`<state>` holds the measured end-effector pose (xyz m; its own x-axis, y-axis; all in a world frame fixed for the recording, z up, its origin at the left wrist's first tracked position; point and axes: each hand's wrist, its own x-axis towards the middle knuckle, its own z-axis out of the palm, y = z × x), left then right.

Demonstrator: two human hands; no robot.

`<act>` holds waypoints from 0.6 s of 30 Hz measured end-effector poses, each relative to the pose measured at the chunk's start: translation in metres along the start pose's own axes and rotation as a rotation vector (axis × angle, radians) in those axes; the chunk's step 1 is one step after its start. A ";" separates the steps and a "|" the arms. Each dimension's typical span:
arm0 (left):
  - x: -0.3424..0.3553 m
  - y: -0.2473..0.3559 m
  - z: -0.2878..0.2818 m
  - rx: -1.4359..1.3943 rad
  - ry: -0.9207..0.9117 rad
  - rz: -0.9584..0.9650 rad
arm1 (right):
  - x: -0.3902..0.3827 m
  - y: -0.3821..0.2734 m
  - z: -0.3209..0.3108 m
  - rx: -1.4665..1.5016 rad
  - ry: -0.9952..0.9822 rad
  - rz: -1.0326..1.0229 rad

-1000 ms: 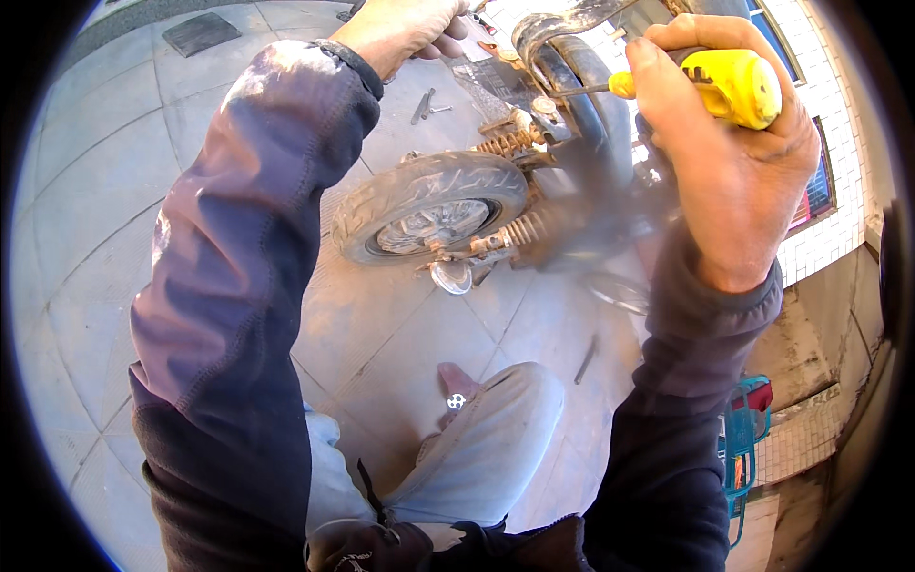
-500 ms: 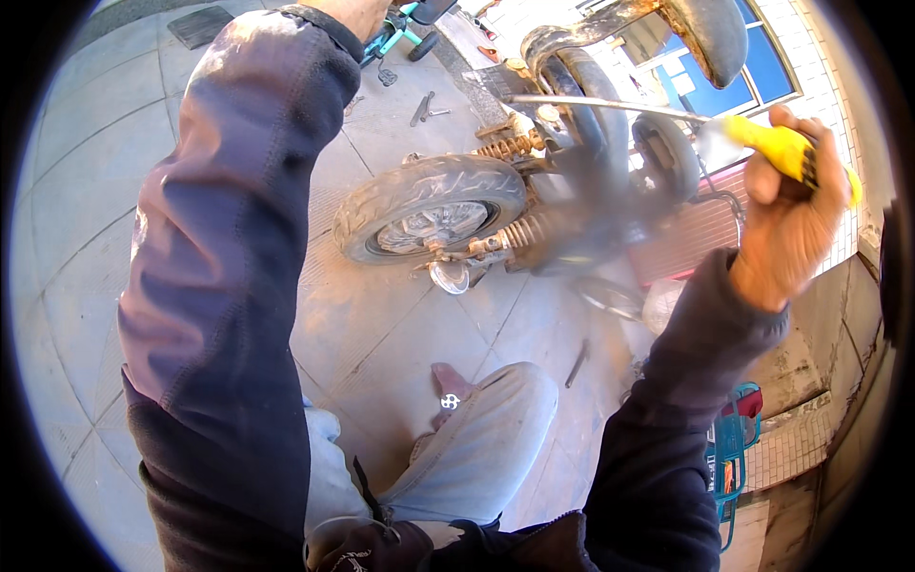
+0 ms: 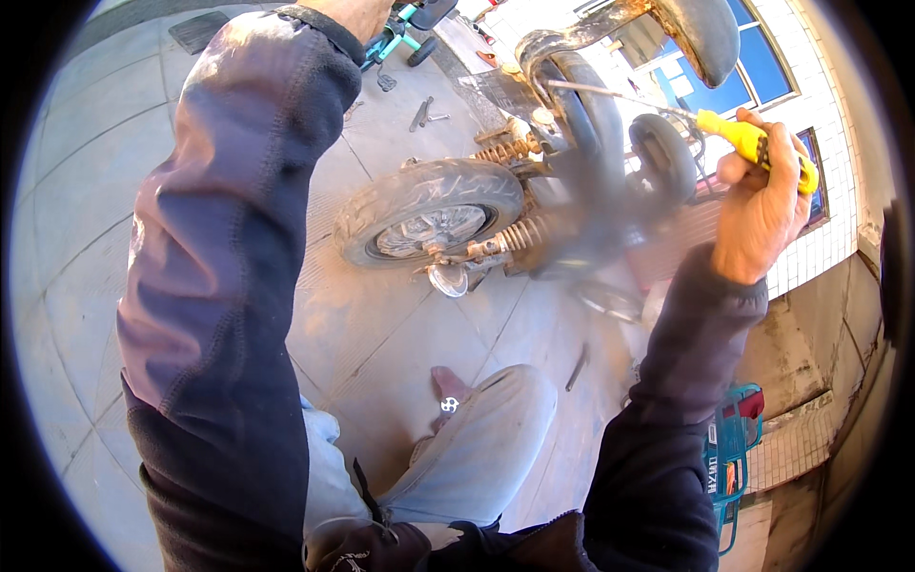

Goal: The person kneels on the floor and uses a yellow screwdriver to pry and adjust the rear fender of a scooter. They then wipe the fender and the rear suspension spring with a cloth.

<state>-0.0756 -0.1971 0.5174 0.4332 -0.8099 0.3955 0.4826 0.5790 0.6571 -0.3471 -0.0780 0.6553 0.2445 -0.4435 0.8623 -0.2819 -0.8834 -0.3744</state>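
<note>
My right hand (image 3: 762, 205) is closed around the yellow handle of a screwdriver (image 3: 753, 143). Its long metal shaft points left, and the tip lies at or in front of a dark, curved, tube-like part (image 3: 583, 110); whether they touch I cannot tell. Above this hangs a dark rounded piece with a rusty inner face (image 3: 701, 43). Only the wrist end of my left hand (image 3: 351, 13) shows at the top edge; its fingers are out of the picture. Below the tool stands a dusty motorbike-like vehicle, its wheel (image 3: 434, 214) and rusty spring shock absorber (image 3: 510, 151) visible.
Loose hand tools (image 3: 422, 114) lie on the paved floor beyond the wheel, and a dark bar (image 3: 578, 367) lies nearer me. A small teal wheeled thing (image 3: 405, 38) stands at the top. To the right are a teal metal frame (image 3: 732, 448) and a tiled wall (image 3: 824, 253).
My right hand has moved slightly left and down with the screwdriver. The tool's tip has shifted right and a little lower. My left arm is nearly still.
</note>
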 end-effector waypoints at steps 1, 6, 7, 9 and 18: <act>0.001 -0.001 -0.001 0.008 0.000 0.004 | -0.009 -0.005 0.006 -0.068 0.005 -0.032; -0.008 -0.004 0.003 0.069 -0.013 -0.009 | -0.045 -0.006 0.027 -0.266 -0.016 -0.099; -0.009 -0.003 0.004 0.080 -0.007 -0.019 | -0.049 -0.004 0.029 -0.290 -0.022 -0.090; -0.009 -0.004 0.006 0.075 -0.008 -0.018 | -0.055 0.002 0.028 -0.282 -0.083 -0.123; -0.006 -0.012 0.005 0.067 -0.055 0.017 | -0.083 0.037 0.043 -0.432 -0.376 -0.443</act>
<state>-0.0874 -0.1999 0.5105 0.3979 -0.8047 0.4406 0.4225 0.5870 0.6906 -0.3376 -0.0808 0.5554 0.7014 -0.1488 0.6971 -0.4052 -0.8878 0.2181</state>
